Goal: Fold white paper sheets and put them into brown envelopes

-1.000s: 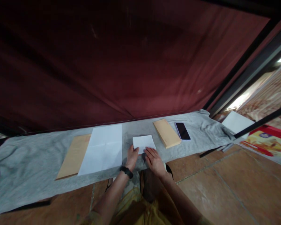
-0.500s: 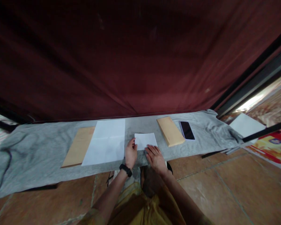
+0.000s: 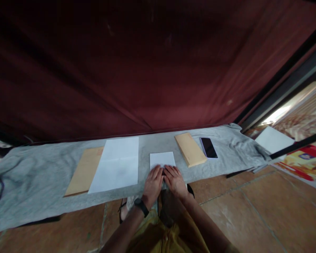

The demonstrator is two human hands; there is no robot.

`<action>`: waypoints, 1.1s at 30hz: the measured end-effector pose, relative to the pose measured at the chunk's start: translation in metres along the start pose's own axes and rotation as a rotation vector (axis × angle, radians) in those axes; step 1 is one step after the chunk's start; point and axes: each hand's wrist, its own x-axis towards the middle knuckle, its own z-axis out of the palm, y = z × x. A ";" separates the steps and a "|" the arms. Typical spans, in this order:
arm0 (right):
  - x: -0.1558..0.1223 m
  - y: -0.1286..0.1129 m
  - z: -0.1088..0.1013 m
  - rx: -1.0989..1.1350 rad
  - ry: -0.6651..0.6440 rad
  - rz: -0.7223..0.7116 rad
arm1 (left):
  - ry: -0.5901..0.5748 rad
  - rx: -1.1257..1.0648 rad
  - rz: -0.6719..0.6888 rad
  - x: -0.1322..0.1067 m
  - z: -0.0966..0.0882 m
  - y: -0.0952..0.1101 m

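Observation:
A small folded white paper (image 3: 162,159) lies on the grey cloth in front of me. My left hand (image 3: 153,182) rests flat on its near edge, fingers stretched forward. Beside it, almost touching, my right hand (image 3: 176,181) is laid on the same edge with its fingers extended. Both hands cover the paper's near side, and neither grasps anything. Larger white paper (image 3: 117,167) lies to the left, partly over a brown envelope (image 3: 84,168). To the right is a thick stack of brown envelopes (image 3: 191,149).
A phone (image 3: 209,147) with a dark screen lies right of the stack. The grey cloth (image 3: 37,182) covers a long narrow bench, wrinkled at both ends. Behind it hangs a dark red curtain (image 3: 152,88). At right are a metal frame and a red-and-yellow printed box (image 3: 305,163).
My left hand has moved from the paper's left edge to its near edge, next to my right hand, and its fingers have flattened. The view has shifted slightly.

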 end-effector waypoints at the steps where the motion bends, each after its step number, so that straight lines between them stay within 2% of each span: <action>1: 0.000 0.000 0.000 -0.006 -0.003 -0.001 | -0.028 0.051 0.012 -0.002 0.001 0.002; 6: 0.000 0.004 0.000 -0.036 0.008 0.018 | -0.090 0.176 0.045 -0.005 0.001 0.002; 19: -0.014 0.029 -0.016 -0.022 0.031 0.038 | -0.039 0.161 -0.087 -0.018 -0.014 -0.001; 24: -0.016 0.033 -0.019 -0.016 0.007 0.007 | -0.028 0.174 -0.083 -0.020 -0.017 -0.004; 28: -0.017 0.037 -0.021 -0.010 0.005 -0.010 | -0.035 0.177 -0.033 -0.012 -0.018 -0.010; 33: -0.016 0.038 -0.021 -0.020 0.003 -0.011 | -0.107 0.158 0.016 0.012 -0.012 -0.012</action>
